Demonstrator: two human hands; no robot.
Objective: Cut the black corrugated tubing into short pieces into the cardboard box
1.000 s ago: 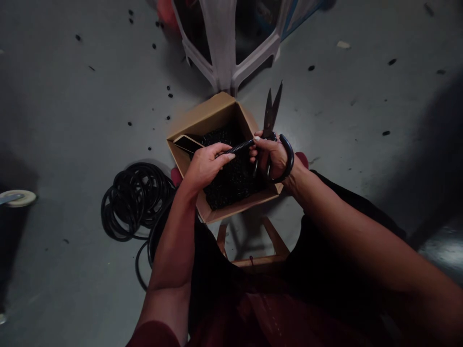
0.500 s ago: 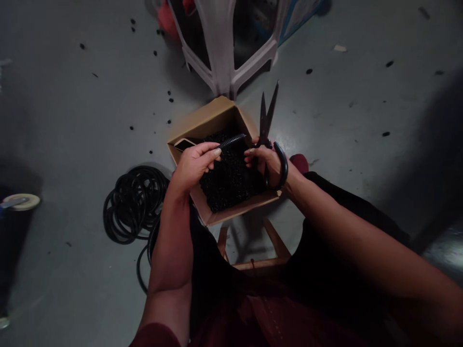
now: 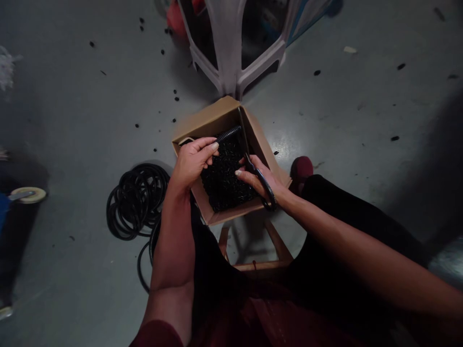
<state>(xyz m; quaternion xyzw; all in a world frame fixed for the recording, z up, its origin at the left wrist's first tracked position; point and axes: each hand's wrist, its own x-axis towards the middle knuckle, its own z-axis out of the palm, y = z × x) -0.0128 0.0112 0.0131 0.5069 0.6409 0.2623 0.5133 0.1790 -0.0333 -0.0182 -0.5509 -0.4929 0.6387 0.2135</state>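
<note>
Over a cardboard box (image 3: 265,142), my left hand (image 3: 197,156) pinches a black ribbed hose (image 3: 228,134), its free end pointing up and right. My right hand (image 3: 258,178) is closed around the handles of black scissors (image 3: 243,130). The blades stand upright at the hose's free end, and whether they touch it I cannot tell. Beneath both hands the box holds a heap of small black pieces (image 3: 227,178). A flat object with a pale edge (image 3: 186,141) leans inside the box's left corner, partly behind my left hand.
A coil of black tubing (image 3: 135,202) lies on the floor at the left. A pale plastic stool (image 3: 229,58) stands behind the box, and a wooden stool (image 3: 277,241) is below it. Small black bits (image 3: 317,73) are scattered over the grey floor. A wheel (image 3: 31,194) shows far left.
My right hand has moved left and a little down, bringing the scissors to the hose's end with the blades now close together. My left hand keeps its hold; the view has shifted slightly.
</note>
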